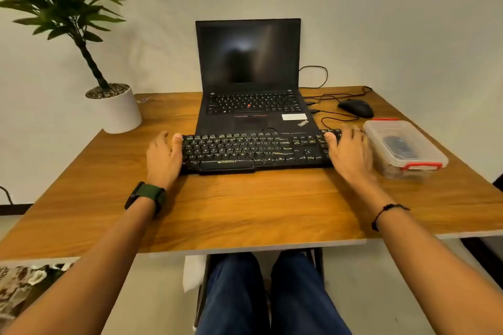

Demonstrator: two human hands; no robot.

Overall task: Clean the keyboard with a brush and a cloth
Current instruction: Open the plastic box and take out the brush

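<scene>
Both forearms are bare. At lower left of the frame, the left wrist carries a dark green watch strap [145,196]; at right, a thin black cord bracelet [388,212], possibly beaded. Blue trousers [272,296] show at bottom centre.

Open black laptop [249,81] on wooden table [245,204], black mouse [356,108], clear lidded box [402,148], potted plant [114,109]

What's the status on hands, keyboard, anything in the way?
Left hand and right hand grip the ends of the keyboard. Keyboard's far edge overlaps the laptop base. Lidded plastic container close beside right hand. No brush or cloth in view.
</scene>
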